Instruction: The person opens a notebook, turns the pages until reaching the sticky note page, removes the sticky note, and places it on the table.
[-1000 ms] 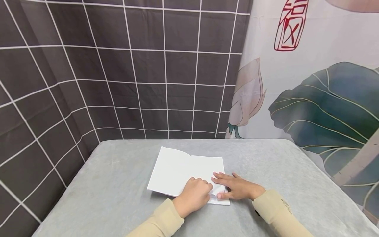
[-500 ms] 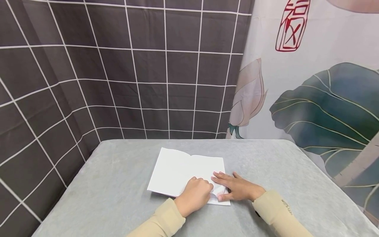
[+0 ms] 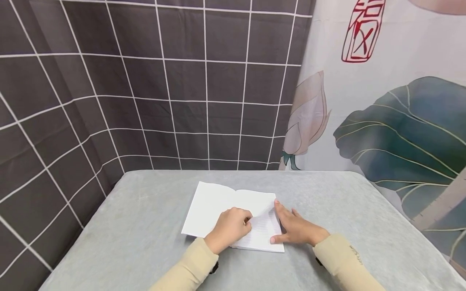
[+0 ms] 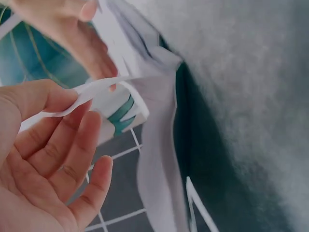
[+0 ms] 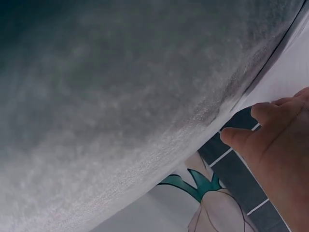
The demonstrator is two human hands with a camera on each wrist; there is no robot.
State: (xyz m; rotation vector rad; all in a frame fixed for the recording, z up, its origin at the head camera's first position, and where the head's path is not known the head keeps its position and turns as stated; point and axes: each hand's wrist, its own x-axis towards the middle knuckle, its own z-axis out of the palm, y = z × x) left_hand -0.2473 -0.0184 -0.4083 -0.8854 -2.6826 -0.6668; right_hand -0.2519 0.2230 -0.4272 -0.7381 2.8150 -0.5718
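An open book with white pages lies on the table, spread left and right. My left hand is over its middle and pinches the edge of a page between thumb and index finger. In the left wrist view this page curves up out of the pinch, while the other fingers of the left hand stay loosely bent. Faint lines of print show on the page below. At the book's right edge lies my right hand, fingers extended and thumb spread near the lower corner.
The table has a grey cloth cover. Behind it hangs a dark curtain with a white grid. A white curtain with lotus prints hangs at the right.
My left hand has moved left and slightly up, drawing a page with it and baring the printed page below. The right hand's fingers have shifted from on the page to its right edge.
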